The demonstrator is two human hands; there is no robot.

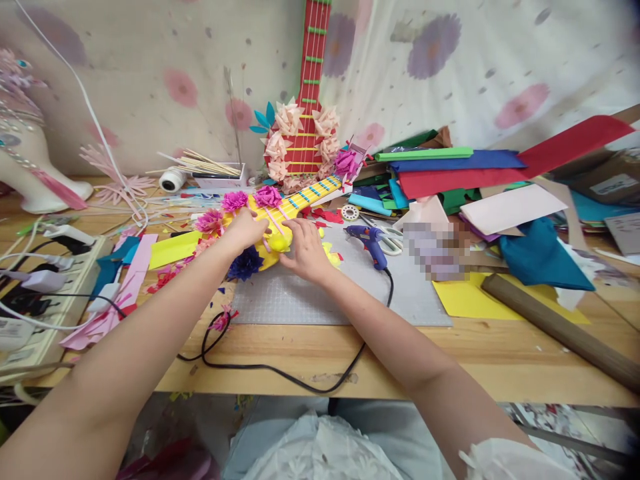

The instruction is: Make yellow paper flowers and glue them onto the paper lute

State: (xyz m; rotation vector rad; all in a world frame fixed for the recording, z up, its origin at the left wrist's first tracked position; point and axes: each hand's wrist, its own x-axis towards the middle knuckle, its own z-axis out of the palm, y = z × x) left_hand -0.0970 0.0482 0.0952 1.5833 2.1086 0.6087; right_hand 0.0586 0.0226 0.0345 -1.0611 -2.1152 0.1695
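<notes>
Yellow guitar-shaped craft with blue and green fret strips (pixel 280 217) lies just left of the frame's centre, its neck slanting toward the upper right. Nearest me, a thin black cable (pixel 280 367) loops across the pale wooden tabletop (pixel 400 367) at the lower middle, short of the grey gridded cutting mat (pixel 410 293). My left hand (pixel 247 233) comes in over the flowers, fingers bent and close together, one reaching onto the body; I cannot tell whether they pinch anything. My right hand (pixel 310 250) arches over the other side, fingers part-spread, thumb well apart from them, with no firm hold on anything that I can see. I judge the step in hand to be placing and steadying trim on the body; the next move seems to call for light, even fingertip pressure, without crushing petals or skewing strips. Between my hands sits a bright yellow crumpled-looking ornament (pixel 278 241), with a dark blue ruffled paper flower (pixel 245 264) at the body's near left edge. Pale pink strips cross the yellow face, and behind them two magenta ruffled paper flowers (pixel 235 200) crown the far rim. To the right rests a blue-purple glue gun (pixel 367 241); farthest off, at upper centre, stands a red guitar-shaped piece with pale peach paper roses (pixel 307 147).
</notes>
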